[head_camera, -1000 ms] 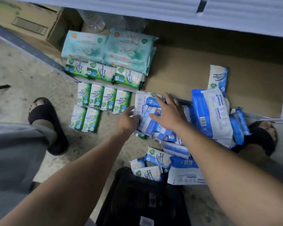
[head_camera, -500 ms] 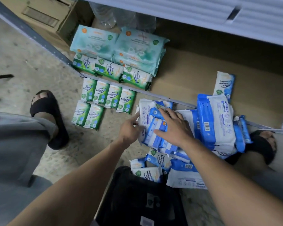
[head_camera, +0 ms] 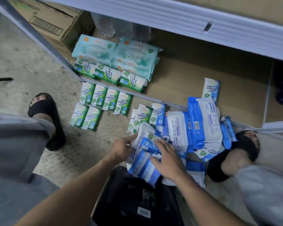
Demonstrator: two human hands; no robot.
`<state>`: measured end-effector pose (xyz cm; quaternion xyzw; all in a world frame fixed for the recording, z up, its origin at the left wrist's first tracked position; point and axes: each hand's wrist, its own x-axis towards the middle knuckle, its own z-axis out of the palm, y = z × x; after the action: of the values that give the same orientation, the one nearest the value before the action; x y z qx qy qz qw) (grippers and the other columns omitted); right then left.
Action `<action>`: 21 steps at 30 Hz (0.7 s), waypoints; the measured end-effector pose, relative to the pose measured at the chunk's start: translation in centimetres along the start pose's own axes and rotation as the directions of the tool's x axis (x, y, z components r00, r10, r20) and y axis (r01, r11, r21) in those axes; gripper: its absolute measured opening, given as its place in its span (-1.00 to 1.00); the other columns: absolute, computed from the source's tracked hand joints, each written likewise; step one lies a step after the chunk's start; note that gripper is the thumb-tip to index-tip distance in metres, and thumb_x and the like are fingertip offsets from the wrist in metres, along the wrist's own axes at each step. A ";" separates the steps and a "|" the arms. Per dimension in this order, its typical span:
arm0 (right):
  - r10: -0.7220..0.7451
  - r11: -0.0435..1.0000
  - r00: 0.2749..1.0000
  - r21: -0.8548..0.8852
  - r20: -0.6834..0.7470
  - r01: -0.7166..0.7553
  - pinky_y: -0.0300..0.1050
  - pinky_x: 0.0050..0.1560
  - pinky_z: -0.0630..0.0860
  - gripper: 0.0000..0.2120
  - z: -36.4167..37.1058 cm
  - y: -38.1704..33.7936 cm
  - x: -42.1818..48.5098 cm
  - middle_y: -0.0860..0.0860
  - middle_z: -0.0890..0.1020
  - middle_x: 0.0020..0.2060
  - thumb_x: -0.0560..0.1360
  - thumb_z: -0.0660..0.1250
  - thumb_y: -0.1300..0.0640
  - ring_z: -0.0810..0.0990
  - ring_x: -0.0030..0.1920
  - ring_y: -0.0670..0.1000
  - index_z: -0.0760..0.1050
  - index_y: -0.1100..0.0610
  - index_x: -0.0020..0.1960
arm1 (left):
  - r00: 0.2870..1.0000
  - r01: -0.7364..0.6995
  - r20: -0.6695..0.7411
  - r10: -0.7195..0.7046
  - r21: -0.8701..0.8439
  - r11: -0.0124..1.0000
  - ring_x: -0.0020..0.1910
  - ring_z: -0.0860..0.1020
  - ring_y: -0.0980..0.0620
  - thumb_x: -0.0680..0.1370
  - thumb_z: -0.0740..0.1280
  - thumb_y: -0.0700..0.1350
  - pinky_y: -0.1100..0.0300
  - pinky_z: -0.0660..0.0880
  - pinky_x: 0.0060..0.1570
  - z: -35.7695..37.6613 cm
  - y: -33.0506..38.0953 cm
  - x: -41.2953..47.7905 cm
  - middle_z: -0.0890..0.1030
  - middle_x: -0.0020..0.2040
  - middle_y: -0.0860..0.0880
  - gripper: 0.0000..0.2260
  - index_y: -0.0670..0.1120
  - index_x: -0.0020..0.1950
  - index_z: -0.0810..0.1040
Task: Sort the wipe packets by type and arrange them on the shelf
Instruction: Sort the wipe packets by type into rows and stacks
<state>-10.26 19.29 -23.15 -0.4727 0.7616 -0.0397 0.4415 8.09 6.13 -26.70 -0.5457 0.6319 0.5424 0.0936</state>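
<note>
Green small Pine packets [head_camera: 103, 103] are counted at six on the concrete floor [head_camera: 39, 66], laid flat as a row of four with a row of two just below it. Two further green packets [head_camera: 143, 115] are propped at the far left edge of the mixed pile, and one small blue Fragrance packet [head_camera: 158, 114] is touching them on the right.

On the bottom shelf [head_camera: 194, 67], which is lined with brown cardboard, three larger green Pine packs [head_camera: 108, 74] are set side by side along the front edge. Behind them two stacks of pale teal packs [head_camera: 118, 51] are placed touching each other; the number in each stack cannot be told. One more blue packet [head_camera: 211, 88] is stood further right on the shelf.

The blue-and-white pile [head_camera: 194, 128] is heaped across the shelf's front rail and the floor. Two large antabax packs are made out on top, and the rest are too overlapped to be counted.

A white-and-blue packet [head_camera: 145, 133] at the pile's left is pinched at its edge by the left grip [head_camera: 122, 146], thumb against fingers. The right grip [head_camera: 168, 159] is laid with fingers spread flat on blue packets [head_camera: 142, 168] at the near side.

A black container [head_camera: 134, 201] is seen below both grips, but its contents cannot be made out. A cardboard box [head_camera: 55, 20] is seen at the upper left, beyond the teal stacks.
</note>
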 end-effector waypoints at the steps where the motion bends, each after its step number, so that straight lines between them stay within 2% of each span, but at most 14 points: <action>1: -0.001 1.000 1.000 -0.001 -0.006 0.001 0.05 0.40 0.34 -0.39 0.1 -0.2 -0.3 -0.18 0.10 0.59 0.59 0.19 -0.22 0.11 0.56 -0.02 0.12 -0.15 0.58 | 1.000 0.004 0.005 -0.004 0.021 1.000 0.05 0.64 0.14 0.40 0.39 -0.17 0.15 0.56 0.19 0.2 -0.3 -0.3 0.66 0.18 0.16 -0.36 0.32 0.41 0.44; 5: 0.026 0.999 1.000 0.023 -0.007 -0.026 0.06 0.37 0.39 -0.41 -0.4 -0.9 -0.3 -0.13 0.22 0.56 0.60 0.19 -0.19 0.22 0.53 0.01 0.14 -0.13 0.58 | 0.998 0.064 -0.014 -0.062 0.138 0.988 0.08 0.65 0.03 0.51 0.38 -0.20 0.14 0.54 0.22 0.9 -1.4 -1.2 0.65 0.19 0.09 -0.41 0.26 0.46 0.42; 10: 0.077 0.994 0.995 0.078 -0.057 -0.072 0.06 0.27 0.48 -0.48 -1.4 -1.5 1.3 -0.01 0.50 0.39 0.61 0.21 -0.17 0.45 0.36 0.08 0.31 -0.04 0.52 | 0.990 0.141 -0.022 -0.142 -0.036 0.989 0.14 0.63 0.11 0.52 0.26 -0.31 0.17 0.51 0.27 0.5 -1.9 -0.7 0.65 0.22 0.09 -0.50 0.13 0.37 0.57; 13: 0.099 0.993 0.989 0.076 -0.106 -0.091 0.07 0.23 0.50 -0.52 -2.4 -2.1 3.4 0.03 0.55 0.31 0.59 0.26 -0.14 0.49 0.30 0.11 0.40 0.00 0.46 | 0.989 0.130 -0.058 -0.135 -0.096 0.987 0.16 0.61 0.13 0.50 0.29 -0.33 0.19 0.49 0.30 -0.4 -1.9 0.2 0.68 0.15 0.09 -0.59 0.03 0.24 0.67; 14: 0.094 0.994 0.988 0.067 -0.122 -0.086 0.08 0.23 0.51 -0.53 -2.9 -2.4 4.1 0.04 0.56 0.31 0.58 0.27 -0.12 0.49 0.30 0.12 0.42 0.02 0.44 | 0.986 0.132 -0.086 -0.142 -0.119 0.984 0.12 0.63 0.12 0.52 0.33 -0.30 0.20 0.51 0.26 -0.8 -1.8 0.5 0.70 0.11 0.09 -0.66 0.02 0.18 0.70; 17: 0.087 0.996 0.985 0.039 -0.147 -0.082 0.10 0.22 0.50 -0.57 -4.3 -3.5 6.9 0.03 0.56 0.29 0.58 0.29 -0.08 0.46 0.31 0.14 0.45 0.03 0.41 | 0.971 0.120 -0.179 -0.157 -0.200 0.972 -0.06 0.67 0.10 0.53 0.45 -0.10 0.36 0.52 -0.06 -1.9 -0.9 1.6 0.71 -0.05 0.12 -0.89 0.02 0.03 0.72; 19: 0.065 0.998 0.985 -0.013 -0.161 -0.068 0.10 0.22 0.48 -0.57 -5.0 -4.2 9.0 0.06 0.55 0.29 0.57 0.31 -0.07 0.44 0.31 0.17 0.46 0.05 0.39 | 0.956 0.103 -0.250 -0.154 -0.205 0.973 -0.08 0.63 0.14 0.55 0.44 -0.03 0.42 0.44 -0.14 -2.4 -0.3 2.6 0.69 -0.06 0.13 -0.89 0.00 0.04 0.70; 21: 0.040 0.994 0.985 -0.092 -0.168 -0.055 0.10 0.22 0.47 -0.54 -5.6 -4.9 11.1 0.10 0.55 0.30 0.56 0.33 -0.08 0.41 0.31 0.21 0.46 0.08 0.40 | 0.941 0.113 -0.289 -0.177 -0.226 0.968 -0.11 0.57 0.16 0.58 0.41 -0.09 0.51 0.35 -0.23 -2.7 0.1 4.0 0.64 -0.06 0.12 -0.87 -0.03 0.10 0.66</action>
<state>-12.68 6.21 -24.49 -0.4701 0.8077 -0.0317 0.3543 7.70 1.65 -28.40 -0.6753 0.5369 0.5051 -0.0227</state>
